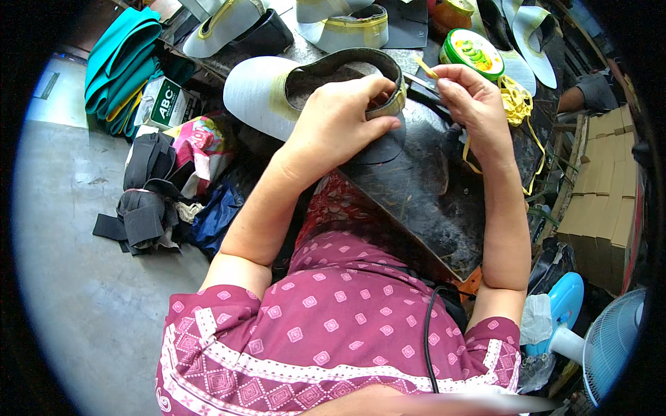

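Note:
A grey shoe upper [258,82] with yellowish smears near its opening rests at the near edge of the dark worktable [416,201]. My left hand [340,121] is closed on its heel end, fingers inside the rim and thumb outside. To the right, my right hand [473,97] pinches the end of a narrow yellow strip [425,67] close to the heel rim. A thin metal tool [418,82], partly hidden, lies between the two hands; its kind is unclear. Beside my right wrist is a tangled bundle of yellow strips [515,102], with loose ends trailing down.
More grey uppers [345,33] stand along the back. A round green-rimmed tub [473,54] sits behind my right hand. At left are folded teal sheets [121,66], a small box [165,104] and black fabric pieces [146,215]. Cartons [600,180] and a fan [614,343] stand right.

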`<state>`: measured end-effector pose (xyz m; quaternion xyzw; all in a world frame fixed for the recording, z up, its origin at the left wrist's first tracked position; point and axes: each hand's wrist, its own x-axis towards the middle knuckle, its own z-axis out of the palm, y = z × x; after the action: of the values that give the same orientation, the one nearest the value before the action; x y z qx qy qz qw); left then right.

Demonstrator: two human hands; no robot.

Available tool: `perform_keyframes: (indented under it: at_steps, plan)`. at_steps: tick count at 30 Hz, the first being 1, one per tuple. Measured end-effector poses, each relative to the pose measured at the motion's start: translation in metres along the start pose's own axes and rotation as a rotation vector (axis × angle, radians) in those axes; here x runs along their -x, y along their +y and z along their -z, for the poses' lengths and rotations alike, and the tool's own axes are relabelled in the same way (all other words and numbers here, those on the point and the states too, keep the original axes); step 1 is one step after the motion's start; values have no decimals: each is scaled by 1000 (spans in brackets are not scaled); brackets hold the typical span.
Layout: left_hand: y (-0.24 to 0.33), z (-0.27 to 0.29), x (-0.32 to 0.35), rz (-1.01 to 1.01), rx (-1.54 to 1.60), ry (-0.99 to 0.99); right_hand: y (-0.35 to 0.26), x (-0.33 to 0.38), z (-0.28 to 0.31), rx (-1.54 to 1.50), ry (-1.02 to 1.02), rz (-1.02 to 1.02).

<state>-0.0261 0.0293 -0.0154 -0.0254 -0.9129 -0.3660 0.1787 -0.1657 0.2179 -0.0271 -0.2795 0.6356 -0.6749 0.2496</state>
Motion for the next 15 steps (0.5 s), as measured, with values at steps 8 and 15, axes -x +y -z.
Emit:
perform_keyframes:
  at_steps: [8,15]
  plan:
    - [-3,3,-13,27,294,8,-23,9,1,68,-79,125]
    - [-6,15,-14,113,511,-249,-29,-1,-11,310,-174,197]
